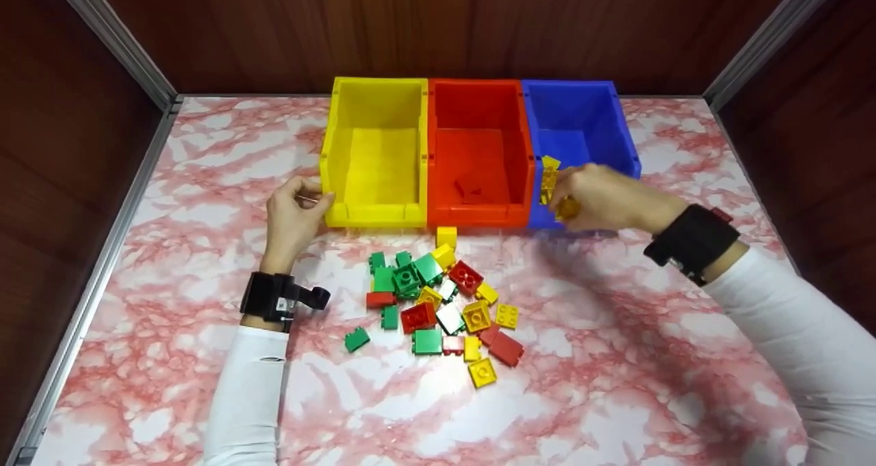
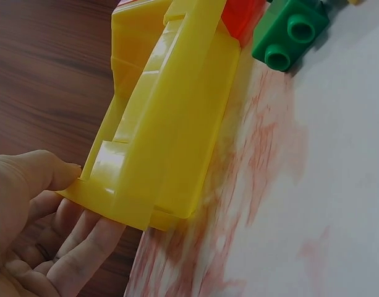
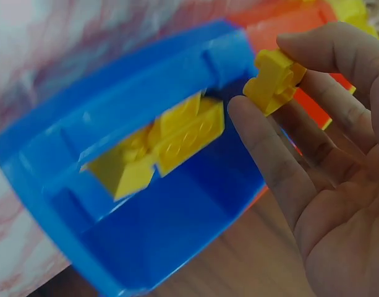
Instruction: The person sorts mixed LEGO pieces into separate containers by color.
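My left hand (image 1: pixel 293 221) grips the left side of the yellow bin (image 1: pixel 380 103) near its front corner. In the left wrist view, the thumb lies on the rim and the fingers curl beneath it. My right hand (image 1: pixel 609 196) is over the front of the blue bin (image 1: pixel 582 110). Between thumb and fingertips it pinches a yellow toy brick (image 3: pixel 272 83), seen plainly in the right wrist view. Several other yellow bricks (image 3: pixel 189 133) lie inside the blue bin, by its front wall. A red brick (image 1: pixel 467 189) lies in the red bin (image 1: pixel 479 107).
Several loose green, red, yellow and white bricks (image 1: pixel 428 343) are heaped on the marbled table (image 1: pixel 205 261) in front of the bins. One yellow brick (image 1: pixel 446 237) stands right before the red bin. A wood-grain panel (image 1: pixel 472 28) rises behind the bins.
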`<state>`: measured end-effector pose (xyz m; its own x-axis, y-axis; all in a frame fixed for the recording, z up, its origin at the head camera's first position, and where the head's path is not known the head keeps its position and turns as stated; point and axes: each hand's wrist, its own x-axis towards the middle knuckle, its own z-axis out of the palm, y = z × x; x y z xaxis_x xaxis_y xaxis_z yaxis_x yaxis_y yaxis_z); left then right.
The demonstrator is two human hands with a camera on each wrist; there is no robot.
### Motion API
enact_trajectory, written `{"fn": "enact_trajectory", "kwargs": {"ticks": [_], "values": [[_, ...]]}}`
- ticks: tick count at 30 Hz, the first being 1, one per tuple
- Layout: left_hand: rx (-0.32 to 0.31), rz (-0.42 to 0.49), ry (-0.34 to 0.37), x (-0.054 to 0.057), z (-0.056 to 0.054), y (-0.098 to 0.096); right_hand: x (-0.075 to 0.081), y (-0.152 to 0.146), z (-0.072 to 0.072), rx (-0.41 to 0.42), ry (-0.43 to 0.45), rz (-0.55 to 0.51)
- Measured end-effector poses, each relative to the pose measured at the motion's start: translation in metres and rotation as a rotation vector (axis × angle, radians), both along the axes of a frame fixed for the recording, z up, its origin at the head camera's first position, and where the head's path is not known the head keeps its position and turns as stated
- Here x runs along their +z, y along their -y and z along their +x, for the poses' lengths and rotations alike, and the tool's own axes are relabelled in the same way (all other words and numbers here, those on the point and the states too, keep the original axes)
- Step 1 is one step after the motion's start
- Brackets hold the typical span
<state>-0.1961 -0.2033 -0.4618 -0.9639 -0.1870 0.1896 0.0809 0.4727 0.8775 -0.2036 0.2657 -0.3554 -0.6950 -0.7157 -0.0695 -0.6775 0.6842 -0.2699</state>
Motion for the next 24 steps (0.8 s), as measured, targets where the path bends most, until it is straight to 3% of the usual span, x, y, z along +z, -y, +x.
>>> {"fn": "enact_trajectory", "kwargs": {"ticks": [6, 12, 19, 24], "values": [[-0.005, -0.001, -0.011, 0.0, 0.0, -0.001, 0.0, -0.012, -0.02, -0.077, 0.003, 0.001], [-0.005, -0.005, -0.009, -0.001, 0.0, -0.001, -0.01, -0.012, -0.032, -0.137, 0.031, -0.015], [-0.006, -0.005, -0.008, 0.001, 0.001, 0.0, -0.022, -0.012, -0.036, -0.137, 0.018, -0.038], [-0.009, -0.009, -0.006, 0.001, 0.001, 0.0, -0.019, -0.014, -0.031, -0.166, -0.02, -0.04]]}}
